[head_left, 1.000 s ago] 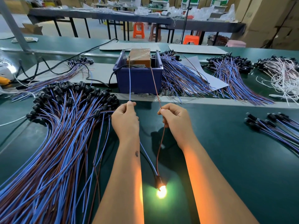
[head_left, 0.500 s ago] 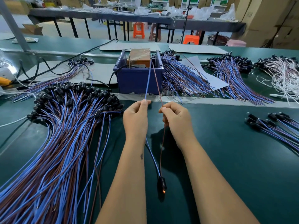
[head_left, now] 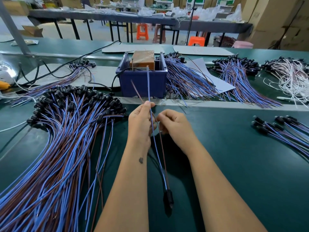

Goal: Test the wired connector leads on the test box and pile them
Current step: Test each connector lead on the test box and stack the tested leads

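left hand (head_left: 140, 122): pinches both wires of lead (head_left: 156, 148) | right hand (head_left: 175, 125): fingers curled, grip unclear | bulb (head_left: 168, 200) unlit

Two bare forearms in view, no sleeves, no gloves, no watch or bands. Left hand (head_left: 140, 121) and right hand (head_left: 175, 126) both bare, no rings visible on what shows. Small dark mark on left forearm, just wrist-side of mid-arm below left hand, possibly a tattoo, shape too small to make out. Nails short, unpainted as far as visible.
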The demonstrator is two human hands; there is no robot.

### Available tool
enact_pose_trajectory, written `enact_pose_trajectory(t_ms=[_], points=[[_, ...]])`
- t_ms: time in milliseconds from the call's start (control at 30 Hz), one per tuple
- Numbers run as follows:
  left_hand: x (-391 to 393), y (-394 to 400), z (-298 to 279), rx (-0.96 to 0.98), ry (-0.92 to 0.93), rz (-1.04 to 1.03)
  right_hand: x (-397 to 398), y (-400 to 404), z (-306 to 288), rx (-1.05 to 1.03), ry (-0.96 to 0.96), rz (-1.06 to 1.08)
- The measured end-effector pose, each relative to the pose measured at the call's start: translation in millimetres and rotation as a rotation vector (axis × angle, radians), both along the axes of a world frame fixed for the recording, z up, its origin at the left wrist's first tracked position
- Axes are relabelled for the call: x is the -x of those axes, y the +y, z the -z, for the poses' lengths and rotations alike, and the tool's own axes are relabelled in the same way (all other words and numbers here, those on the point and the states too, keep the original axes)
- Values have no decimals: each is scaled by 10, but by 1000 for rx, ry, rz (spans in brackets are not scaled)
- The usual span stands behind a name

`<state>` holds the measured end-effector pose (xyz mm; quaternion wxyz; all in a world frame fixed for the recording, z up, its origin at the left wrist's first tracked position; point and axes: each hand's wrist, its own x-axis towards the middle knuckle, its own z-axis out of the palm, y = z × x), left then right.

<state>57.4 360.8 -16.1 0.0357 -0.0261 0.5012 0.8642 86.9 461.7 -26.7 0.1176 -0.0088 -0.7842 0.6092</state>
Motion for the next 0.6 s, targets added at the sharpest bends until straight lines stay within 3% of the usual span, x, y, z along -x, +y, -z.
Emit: enact_pose_trajectory(t_ms=[67, 200, 333, 433, 600], points=[[33, -14, 7, -51, -30, -47, 1, -10, 8, -89, -13, -39], [56, -42, 14, -104, -60, -129, -11, 15, -23, 36, -2, -91], [62, -30, 30, -117, -83, -143, -21, 10, -73, 443, 86, -142], [63, -21, 63, -90, -67, -171, 11, 137, -101, 754, 143, 1], [18, 90, 130, 311, 130, -111, -3, 463, -83, 901, 180, 277]])
